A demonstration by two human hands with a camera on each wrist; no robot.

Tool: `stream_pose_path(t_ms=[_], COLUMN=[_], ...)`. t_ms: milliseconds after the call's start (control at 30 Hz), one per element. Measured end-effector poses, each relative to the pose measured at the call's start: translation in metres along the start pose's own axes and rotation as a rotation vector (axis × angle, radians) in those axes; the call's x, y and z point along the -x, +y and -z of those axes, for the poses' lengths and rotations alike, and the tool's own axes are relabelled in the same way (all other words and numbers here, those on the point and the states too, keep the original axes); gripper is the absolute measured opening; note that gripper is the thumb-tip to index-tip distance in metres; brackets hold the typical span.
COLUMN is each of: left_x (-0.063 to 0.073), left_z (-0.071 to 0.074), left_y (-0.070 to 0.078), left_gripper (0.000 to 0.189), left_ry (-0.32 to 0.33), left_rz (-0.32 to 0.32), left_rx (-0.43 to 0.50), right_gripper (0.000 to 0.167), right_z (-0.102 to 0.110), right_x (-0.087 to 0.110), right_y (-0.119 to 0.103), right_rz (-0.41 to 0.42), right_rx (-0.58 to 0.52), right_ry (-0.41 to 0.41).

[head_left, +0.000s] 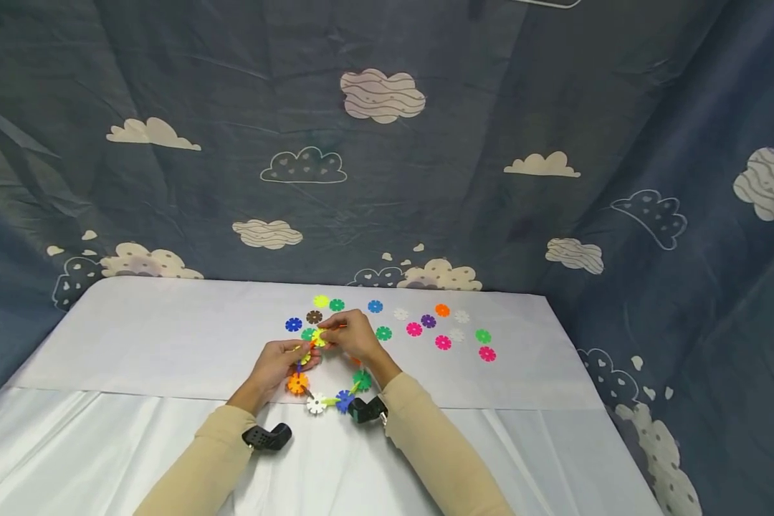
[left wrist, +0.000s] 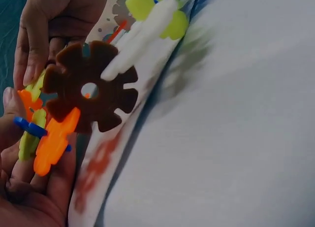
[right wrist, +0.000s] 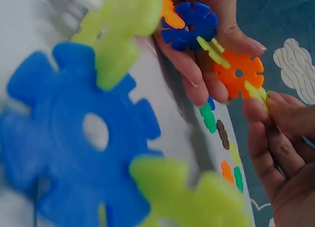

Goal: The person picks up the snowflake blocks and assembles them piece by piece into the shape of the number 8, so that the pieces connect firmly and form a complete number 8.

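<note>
A chain of slotted plastic snowflake discs hangs in a loop between my hands. My left hand [head_left: 276, 367] holds one end, thumb and fingers around a blue disc [right wrist: 189, 26], a yellow-green disc [right wrist: 212, 52] and an orange disc [right wrist: 241, 75]. Thumb and fingertips of my right hand [right wrist: 281, 148] pinch a yellow-green disc [right wrist: 257, 95] that meets the orange one's edge. Lower in the loop come an orange disc [head_left: 297, 384], a white disc [head_left: 317, 404], a blue disc [head_left: 345, 400] and a green disc [head_left: 362, 380]. A brown disc [left wrist: 88, 113] hangs beside my left hand.
Loose discs lie scattered over the white table [head_left: 168, 337], among them a blue disc [head_left: 293, 325], a brown disc [head_left: 314, 317], a pink disc [head_left: 443, 342] and a green disc [head_left: 483, 336]. Behind stands a dark cloud-print curtain [head_left: 426, 179].
</note>
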State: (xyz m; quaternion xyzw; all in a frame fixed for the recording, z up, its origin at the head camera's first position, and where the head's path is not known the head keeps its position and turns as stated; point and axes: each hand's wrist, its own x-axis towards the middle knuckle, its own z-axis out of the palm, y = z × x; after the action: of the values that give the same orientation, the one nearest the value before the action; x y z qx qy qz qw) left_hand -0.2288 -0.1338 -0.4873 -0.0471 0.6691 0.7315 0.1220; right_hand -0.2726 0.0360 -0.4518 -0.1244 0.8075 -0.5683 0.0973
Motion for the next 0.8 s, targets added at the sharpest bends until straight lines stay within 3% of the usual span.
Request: stream_pose_path(t_ms=[200, 367, 467, 667, 800], left_x=[-0.001, -0.001, -0.001, -0.005, -0.005], left_z=[-0.002, 0.002, 0.001, -0.005, -0.007], left_y=[0.001, 0.003, 0.004, 0.003, 0.005], left_gripper=[0.034, 0.042, 0.046, 0.034, 0.033], left_ry=[-0.01, -0.043, -0.027, 0.067, 0.097], left_rz=[0.013, 0.039, 0.057, 0.114, 0.135], left_rx=[-0.001, -0.012, -0.032, -0.097, -0.121], right_gripper=[0.014, 0.016, 0.018, 0.022, 0.021], right_z=[0.0, 0.001, -0.001, 0.004, 0.024], right_x=[0.0, 0.0, 0.003, 0.007, 0.009], right_y=[0.001, 0.004, 0.003, 0.002, 0.008], right_rz=[-0.033, 0.015, 0.034, 0.034, 0.046], right_rx=[0.011, 0.077, 0.115, 0.139, 0.136], right_ry=[-0.01, -0.028, -0.042, -0.082, -0.021])
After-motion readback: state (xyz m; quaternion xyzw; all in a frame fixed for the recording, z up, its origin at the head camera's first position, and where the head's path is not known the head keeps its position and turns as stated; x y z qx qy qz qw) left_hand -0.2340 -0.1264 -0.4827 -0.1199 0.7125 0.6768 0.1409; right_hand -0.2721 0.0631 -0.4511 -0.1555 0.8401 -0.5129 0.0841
